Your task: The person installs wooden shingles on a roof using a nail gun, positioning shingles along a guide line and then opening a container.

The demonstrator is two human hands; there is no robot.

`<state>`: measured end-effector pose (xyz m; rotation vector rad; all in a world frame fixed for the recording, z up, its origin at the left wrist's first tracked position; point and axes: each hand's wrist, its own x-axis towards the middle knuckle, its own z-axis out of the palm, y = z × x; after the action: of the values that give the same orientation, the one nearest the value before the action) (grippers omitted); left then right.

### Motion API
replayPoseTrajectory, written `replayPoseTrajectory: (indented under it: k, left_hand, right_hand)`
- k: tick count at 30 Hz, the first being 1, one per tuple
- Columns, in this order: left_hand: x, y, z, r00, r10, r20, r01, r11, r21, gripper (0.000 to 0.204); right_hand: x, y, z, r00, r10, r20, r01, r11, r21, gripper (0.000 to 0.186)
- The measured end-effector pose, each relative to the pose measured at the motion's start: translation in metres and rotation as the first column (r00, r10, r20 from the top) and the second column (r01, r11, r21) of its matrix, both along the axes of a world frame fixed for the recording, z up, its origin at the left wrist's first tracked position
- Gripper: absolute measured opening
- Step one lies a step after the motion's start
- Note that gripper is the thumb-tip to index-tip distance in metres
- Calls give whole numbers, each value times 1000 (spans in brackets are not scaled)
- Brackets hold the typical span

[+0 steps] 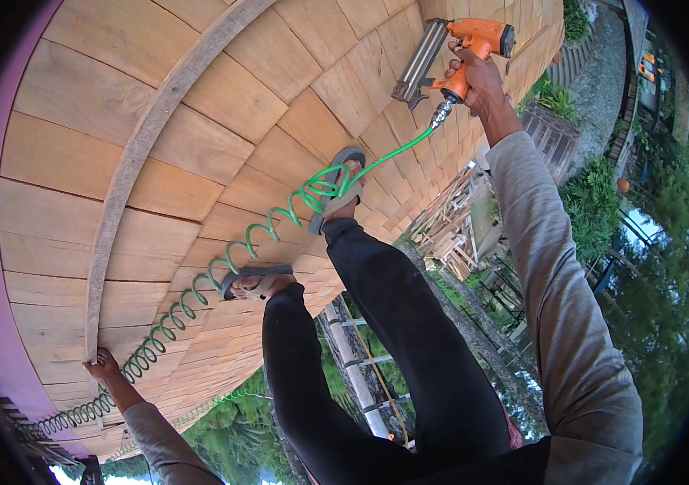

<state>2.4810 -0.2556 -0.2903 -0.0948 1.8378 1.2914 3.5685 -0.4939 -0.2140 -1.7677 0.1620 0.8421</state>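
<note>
On a wood-shingled roof (pixel 207 144) beside trees (pixel 660 323), the right hand (pixel 482 82) grips an orange nail gun (pixel 482 34), the left hand (pixel 104 369) a wooden batten (pixel 136 149).

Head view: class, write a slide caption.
On a wood-shingled roof, the right hand grips an orange pneumatic nailer with coiled green hose; the left hand holds a wooden batten.

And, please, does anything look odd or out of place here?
Yes: the green hose from the nail gun bunches into messy loops at the right sandal, unlike its regular coils toward the lower left. Whether they touch, I cannot tell.
</note>
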Motion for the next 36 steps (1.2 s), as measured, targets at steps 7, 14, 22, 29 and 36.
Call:
replayPoseTrajectory:
  k: [7, 14, 22, 29, 36]
  left_hand:
    - [18, -2, 11, 1000, -13, -4, 13, 999, 48, 45]
    - [40, -14, 2, 999, -23, 40, 22, 999, 34, 50]
    - [45, -20, -7, 995, -102, 19, 98, 987, 126, 50]
    - [69, -40, 7, 1000, -8, 18, 7, 999, 46, 49]
    - [128, -10, 58, 992, -111, 54, 120, 967, -226, 64]
  right_hand:
    - [-14, 23, 36, 985, 85, 149, -81, 996, -34, 24]
    - [-122, 82, 90, 953, 205, 223, -220, 974, 45, 29]
    - [-159, 131, 119, 919, 309, 243, -335, 939, 71, 31]
    - [-191, 116, 152, 869, 438, 233, -431, 899, -82, 38]
    - [-302, -12, 264, 939, 246, 239, -216, 965, -147, 48]
